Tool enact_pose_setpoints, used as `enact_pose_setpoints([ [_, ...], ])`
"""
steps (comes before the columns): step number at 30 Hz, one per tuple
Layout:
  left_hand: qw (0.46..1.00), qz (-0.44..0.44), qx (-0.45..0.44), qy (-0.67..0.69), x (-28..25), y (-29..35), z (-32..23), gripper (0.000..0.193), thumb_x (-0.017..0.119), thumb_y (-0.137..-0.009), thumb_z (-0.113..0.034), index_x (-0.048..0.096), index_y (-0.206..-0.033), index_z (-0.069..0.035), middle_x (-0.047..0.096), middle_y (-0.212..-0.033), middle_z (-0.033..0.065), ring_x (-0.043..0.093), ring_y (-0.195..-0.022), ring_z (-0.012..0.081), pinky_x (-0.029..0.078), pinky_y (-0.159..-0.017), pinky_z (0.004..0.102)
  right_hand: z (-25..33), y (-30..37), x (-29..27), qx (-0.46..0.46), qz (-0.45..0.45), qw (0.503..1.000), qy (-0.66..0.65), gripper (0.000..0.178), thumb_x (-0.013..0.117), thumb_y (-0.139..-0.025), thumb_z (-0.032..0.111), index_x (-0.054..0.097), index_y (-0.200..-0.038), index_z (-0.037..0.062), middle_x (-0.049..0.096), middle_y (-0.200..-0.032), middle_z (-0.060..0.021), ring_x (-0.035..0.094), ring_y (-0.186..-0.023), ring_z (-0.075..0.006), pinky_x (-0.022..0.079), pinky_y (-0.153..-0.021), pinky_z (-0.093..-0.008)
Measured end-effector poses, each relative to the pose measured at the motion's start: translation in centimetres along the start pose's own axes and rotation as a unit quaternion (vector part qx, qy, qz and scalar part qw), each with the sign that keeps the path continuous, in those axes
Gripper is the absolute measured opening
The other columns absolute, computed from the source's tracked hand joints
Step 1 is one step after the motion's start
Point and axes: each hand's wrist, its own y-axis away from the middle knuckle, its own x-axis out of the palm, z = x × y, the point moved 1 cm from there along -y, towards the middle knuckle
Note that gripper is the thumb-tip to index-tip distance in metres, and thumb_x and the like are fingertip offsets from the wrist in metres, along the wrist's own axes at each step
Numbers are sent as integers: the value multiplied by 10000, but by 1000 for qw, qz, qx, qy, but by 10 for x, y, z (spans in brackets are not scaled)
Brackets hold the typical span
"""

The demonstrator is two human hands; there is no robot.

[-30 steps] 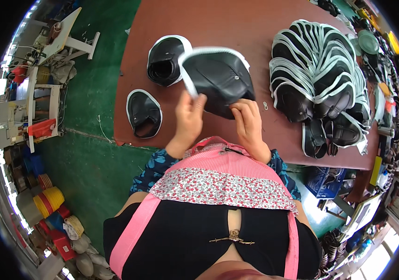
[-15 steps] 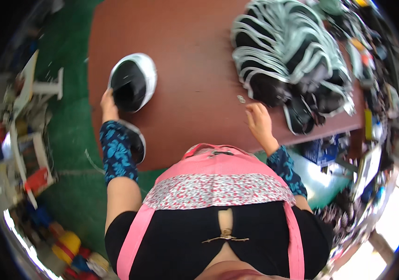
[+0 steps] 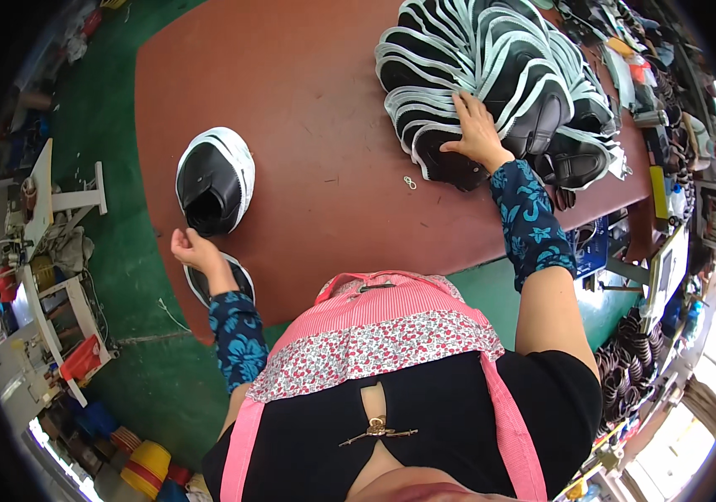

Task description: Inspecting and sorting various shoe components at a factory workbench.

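Uppers (image 3: pixel 205 170) on the table (image 3: pixel 316 125): a few at left, a big pile (image 3: pixel 534 92) at right.
Right hand (image 3: pixel 478 135) on the pile, thumb and fingers spread; left hand (image 3: pixel 198 253) just beside the few, fingers curled, seemingly empty. Little looks done, I'd judge; most is left.

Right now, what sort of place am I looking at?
Most likely a shoemaking workshop: a big pile of black, white-edged shoe uppers and a smaller stack lie on a broad red-brown table, with bench-like equipment to the left.
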Motion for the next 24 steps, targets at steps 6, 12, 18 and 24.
enact_pose_setpoints([
  [6,990,143,8,-6,-39,125,-30,394,751,-992,-87,649,-1369,-37,634,-1363,117,594,-1216,272,471,-1073,419,25,-9,-9,-104,62,992,19,831,1007,-599,507,680,-1230,75,574,-1346,-163,515,-1307,-391,426,-1069,-518],
  [12,943,331,-21,14,-34,209,-75,270,718,-1017,-75,695,-1285,-60,679,-1273,70,642,-1188,208,508,-1028,369,54,15,37,-188,137,971,-51,412,897,-827,382,659,-1008,99,738,-945,-124,738,-935,-397,567,-796,-506],
  [18,837,499,-157,160,-10,239,-93,323,628,-1132,-193,655,-1406,-25,701,-1337,63,648,-1232,153,503,-1075,305,101,-9,4,61,175,828,-530,370,876,-945,280,726,-1149,11,753,-951,-78,705,-907,-157,568,-816,-341],
  [24,655,506,-379,415,13,181,-168,769,283,-1177,-641,527,-1564,-22,665,-1469,113,640,-1309,200,485,-1176,373,184,13,39,189,176,525,-811,449,768,-1060,248,639,-1397,-19,760,-1237,-77,738,-1048,-136,614,-935,-303],
])
